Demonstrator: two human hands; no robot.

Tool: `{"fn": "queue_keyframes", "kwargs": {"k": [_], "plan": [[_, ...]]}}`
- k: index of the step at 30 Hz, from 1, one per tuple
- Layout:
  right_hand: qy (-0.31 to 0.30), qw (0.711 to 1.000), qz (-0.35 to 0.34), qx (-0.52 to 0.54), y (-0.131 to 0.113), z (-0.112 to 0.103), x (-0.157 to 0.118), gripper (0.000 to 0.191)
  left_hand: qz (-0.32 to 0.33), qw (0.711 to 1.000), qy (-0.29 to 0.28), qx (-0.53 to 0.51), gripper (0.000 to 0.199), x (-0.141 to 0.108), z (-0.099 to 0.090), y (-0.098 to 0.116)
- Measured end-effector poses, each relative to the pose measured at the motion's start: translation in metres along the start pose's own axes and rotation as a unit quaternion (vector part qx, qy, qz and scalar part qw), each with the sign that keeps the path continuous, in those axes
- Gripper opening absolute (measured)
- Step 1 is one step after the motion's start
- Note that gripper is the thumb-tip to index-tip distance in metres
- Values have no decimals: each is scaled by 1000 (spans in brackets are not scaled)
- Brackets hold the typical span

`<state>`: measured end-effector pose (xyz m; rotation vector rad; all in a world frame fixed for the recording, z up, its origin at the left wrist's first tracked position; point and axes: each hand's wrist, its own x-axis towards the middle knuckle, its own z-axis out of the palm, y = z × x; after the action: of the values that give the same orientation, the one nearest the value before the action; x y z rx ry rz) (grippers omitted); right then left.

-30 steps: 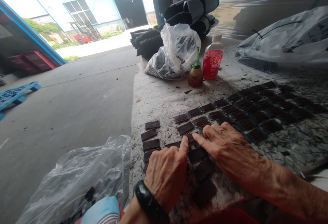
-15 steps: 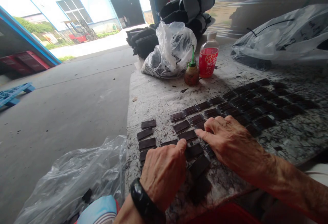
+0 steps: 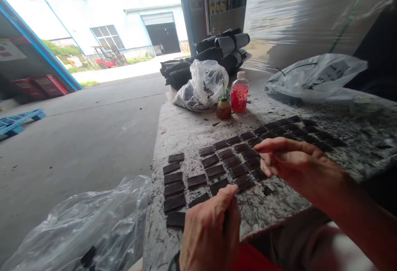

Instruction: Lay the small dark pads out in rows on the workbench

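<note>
The curled left hand [image 3: 211, 233] is hiding anything it may hold. The half-open right hand [image 3: 297, 167] is holding nothing, hanging over thin, dark brown rectangle pieces [image 3: 214, 171] lying on the speckled stone desk [image 3: 186, 138]; they are looking light and stiff, easy to pinch by the edges.

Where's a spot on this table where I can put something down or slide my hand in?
A patch of the speckled grey stone table, dotted with small scraps, lies between the small brown jar with a green nozzle and the dark rectangular pieces. Another lies past the rows, right of the right hand. It's crowded among the pieces, by the left hand.
</note>
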<state>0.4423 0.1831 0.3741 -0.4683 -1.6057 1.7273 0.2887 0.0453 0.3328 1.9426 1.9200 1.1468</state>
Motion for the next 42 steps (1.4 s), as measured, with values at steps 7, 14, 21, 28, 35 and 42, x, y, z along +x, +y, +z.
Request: {"fn": "queue_keyframes", "kwargs": {"k": [7, 14, 21, 28, 35, 42], "plan": [[42, 993, 64, 86, 4, 12, -19, 33, -103, 982, -14, -160, 26, -10, 23, 26], [12, 991, 123, 48, 27, 10, -50, 19, -283, 903, 36, -320, 27, -22, 29, 37], [-90, 967, 226, -72, 43, 27, -92, 16, -345, 869, 20, -355, 37, -35, 38, 36], [-49, 969, 239, 27, 57, 31, -103, 19, -329, 874, -3, -356, 33, -49, 47, 35], [-54, 968, 228, 87, 54, 39, -107, 17, -350, 872, 45, -340, 41, -57, 55, 36], [-33, 963, 257, 79, 67, 37, -123, 19, -314, 900, 3, -302, 38, -64, 49, 36]]}}
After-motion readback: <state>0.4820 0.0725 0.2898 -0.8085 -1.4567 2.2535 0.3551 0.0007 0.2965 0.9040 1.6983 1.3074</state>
